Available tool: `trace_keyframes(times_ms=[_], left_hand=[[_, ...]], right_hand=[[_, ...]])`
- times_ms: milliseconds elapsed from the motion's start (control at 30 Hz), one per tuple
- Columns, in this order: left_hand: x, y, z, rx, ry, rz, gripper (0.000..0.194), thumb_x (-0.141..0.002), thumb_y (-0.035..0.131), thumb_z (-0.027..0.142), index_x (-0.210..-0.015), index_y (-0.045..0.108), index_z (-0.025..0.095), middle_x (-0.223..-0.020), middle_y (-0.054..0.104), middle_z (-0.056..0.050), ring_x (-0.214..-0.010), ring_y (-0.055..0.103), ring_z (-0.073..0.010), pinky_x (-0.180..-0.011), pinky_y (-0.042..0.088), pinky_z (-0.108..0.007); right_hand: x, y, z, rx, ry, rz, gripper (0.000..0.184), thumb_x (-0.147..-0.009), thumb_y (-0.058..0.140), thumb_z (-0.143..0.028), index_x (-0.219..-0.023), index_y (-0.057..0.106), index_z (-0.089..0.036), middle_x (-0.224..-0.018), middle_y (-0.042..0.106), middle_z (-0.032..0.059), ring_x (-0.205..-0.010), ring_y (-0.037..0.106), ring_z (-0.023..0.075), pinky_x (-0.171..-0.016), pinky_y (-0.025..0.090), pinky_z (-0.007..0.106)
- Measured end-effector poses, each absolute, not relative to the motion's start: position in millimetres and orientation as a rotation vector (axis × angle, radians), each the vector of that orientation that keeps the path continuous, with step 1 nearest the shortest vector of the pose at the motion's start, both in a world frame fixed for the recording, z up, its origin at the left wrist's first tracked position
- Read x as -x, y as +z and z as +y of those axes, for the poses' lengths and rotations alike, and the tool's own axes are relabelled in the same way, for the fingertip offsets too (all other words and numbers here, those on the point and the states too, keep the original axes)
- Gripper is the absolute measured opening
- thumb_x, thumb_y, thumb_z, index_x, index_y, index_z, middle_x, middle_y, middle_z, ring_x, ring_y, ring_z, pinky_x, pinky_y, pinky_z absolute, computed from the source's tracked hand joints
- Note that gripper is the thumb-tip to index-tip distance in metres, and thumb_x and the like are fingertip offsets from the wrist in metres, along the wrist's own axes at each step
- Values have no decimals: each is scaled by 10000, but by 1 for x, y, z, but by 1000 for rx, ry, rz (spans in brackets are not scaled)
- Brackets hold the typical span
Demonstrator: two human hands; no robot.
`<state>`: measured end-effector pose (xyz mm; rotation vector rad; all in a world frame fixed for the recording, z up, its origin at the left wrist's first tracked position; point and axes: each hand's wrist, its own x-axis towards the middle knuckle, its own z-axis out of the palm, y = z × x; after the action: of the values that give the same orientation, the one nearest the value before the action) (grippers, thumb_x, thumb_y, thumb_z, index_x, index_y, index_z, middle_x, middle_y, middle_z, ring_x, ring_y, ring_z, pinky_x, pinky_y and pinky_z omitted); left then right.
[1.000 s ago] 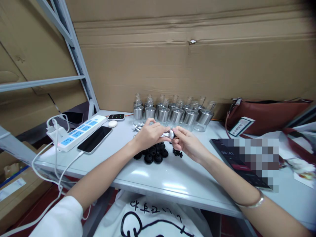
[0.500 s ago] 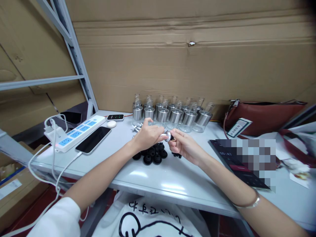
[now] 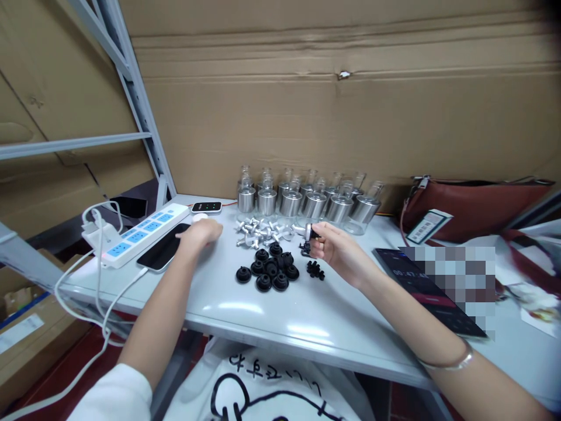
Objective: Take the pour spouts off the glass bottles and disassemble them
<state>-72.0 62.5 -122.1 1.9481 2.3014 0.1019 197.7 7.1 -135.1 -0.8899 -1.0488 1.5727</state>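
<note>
My right hand (image 3: 329, 250) is closed on a small silver pour spout (image 3: 308, 231) with a dark part at its base, holding it above the table. My left hand (image 3: 199, 235) hovers over the left side, thumb and fingers apart with nothing seen in it, close to a black-screened phone (image 3: 161, 250) and a white round item (image 3: 200, 217). Between the hands lie a heap of silver spouts (image 3: 260, 233) and a cluster of black rubber stoppers (image 3: 270, 268). Small black pieces (image 3: 315, 270) lie below my right hand.
Several glass bottles with metal sleeves (image 3: 291, 203) stand in rows at the back. A white power strip (image 3: 146, 234) with cables lies left, beside a small black device (image 3: 207, 207). On the right are a tablet (image 3: 421, 286) and a brown bag (image 3: 477, 204).
My left hand has left the spout and swung left to beside the phone, uncovering the silver spouts and black stoppers. My right hand keeps the spout, moved slightly right.
</note>
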Motion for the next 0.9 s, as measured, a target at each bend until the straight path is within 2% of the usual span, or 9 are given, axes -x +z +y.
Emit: trace_keyframes(times_ms=[67, 167, 267, 367, 500, 633, 767, 833, 900], left_hand=[[83, -122, 66, -1787, -12, 2294, 339, -836, 449, 359, -803, 665, 100, -600, 655, -139, -644, 657, -288, -692, 476, -387], [74, -120, 61, -1767, 25, 2340, 390, -875, 401, 409, -952, 623, 98, -851, 684, -186, -858, 648, -324, -798, 457, -455], [43, -119, 48, -2249, 569, 2317, 379, -919, 359, 390, -1090, 533, 99, -973, 658, -173, -995, 599, -320, -973, 310, -572], [9, -126, 35, -2887, 953, 1418, 378, -912, 418, 424, -1150, 478, 136, -1059, 620, -117, -1037, 567, -228, -972, 383, -401], [-10, -139, 29, -3193, 970, 827, 482, -873, 466, 519, -1171, 462, 140, -1110, 590, -119, -1052, 538, -229, -924, 407, -370], [-12, -142, 27, -3166, 973, 951, 404, -917, 394, 489, -1103, 512, 150, -1020, 633, -86, -993, 573, -210, -978, 358, -412], [-10, -132, 22, -2909, 876, 1407, 577, -883, 287, 636, -806, 589, 151, -721, 648, -35, -782, 619, -202, -1085, 144, -571], [1, -126, 26, -2659, 721, 1754, 688, -884, 177, 655, -719, 610, 147, -665, 647, -67, -778, 630, -241, -1061, 87, -641], [23, -122, 35, -2296, 517, 2134, 792, -881, 77, 648, -684, 645, 132, -718, 671, -146, -867, 629, -332, -1003, 119, -698]], right_hand=[[-197, -135, 7, 889, 1569, -1054, 408, -587, 817, -378, -668, 469, -181, -555, 431, -63, -509, 373, 58, -489, 290, 203], [-196, -135, 6, 898, 1553, -1083, 403, -591, 812, -387, -673, 474, -184, -546, 432, -63, -498, 368, 59, -486, 280, 208], [-196, -136, 6, 903, 1530, -1115, 390, -614, 796, -398, -680, 473, -189, -546, 451, -58, -491, 374, 64, -486, 279, 215], [-197, -138, 8, 885, 1543, -1125, 391, -618, 794, -401, -685, 473, -189, -547, 467, -56, -498, 390, 66, -490, 287, 210], [-197, -140, 9, 875, 1591, -1167, 362, -655, 775, -400, -713, 486, -189, -575, 500, -49, -507, 424, 69, -511, 309, 217], [-197, -142, 6, 852, 1614, -1275, 328, -718, 727, -423, -727, 498, -189, -577, 512, -45, -503, 436, 73, -516, 303, 229], [-197, -142, 6, 866, 1578, -1314, 333, -728, 715, -436, -717, 492, -189, -569, 505, -48, -496, 422, 74, -519, 297, 238], [-198, -142, 7, 892, 1553, -1296, 341, -721, 721, -437, -715, 486, -190, -569, 500, -51, -501, 420, 74, -523, 296, 238], [-198, -141, 8, 923, 1536, -1267, 353, -706, 731, -438, -707, 480, -190, -567, 492, -52, -506, 417, 75, -525, 295, 239]])
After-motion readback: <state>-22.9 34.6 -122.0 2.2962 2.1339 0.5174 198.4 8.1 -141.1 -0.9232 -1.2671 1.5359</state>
